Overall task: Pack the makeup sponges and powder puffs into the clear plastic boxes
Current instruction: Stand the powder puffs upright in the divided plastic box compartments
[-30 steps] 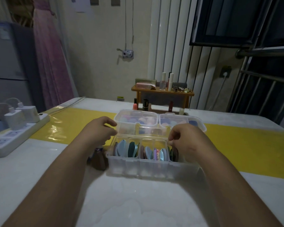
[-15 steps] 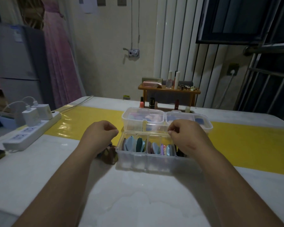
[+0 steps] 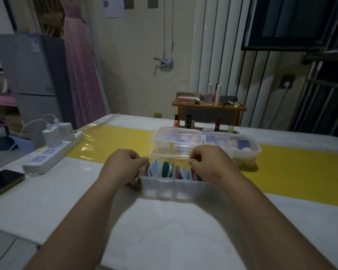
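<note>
A clear plastic box stands at the table's middle, with several coloured powder puffs upright in its compartments. Its transparent lid hovers tilted over the back of the box. My left hand pinches the lid's front edge at the left corner, and my right hand pinches the same edge further right, covering the box's right compartment. Behind stand two closed clear boxes holding pink and blue makeup sponges. A small brown object lies against the near box's left side, half hidden by my left hand.
A white power strip with two chargers lies at the left, and a dark phone sits near the table's left edge. Lipsticks and bottles stand at the far edge before a small wooden shelf. A yellow strip crosses the table.
My left hand moved right from beside the box to the lid's left corner. My right hand stayed at the lid edge. The view tilted slightly upward.
</note>
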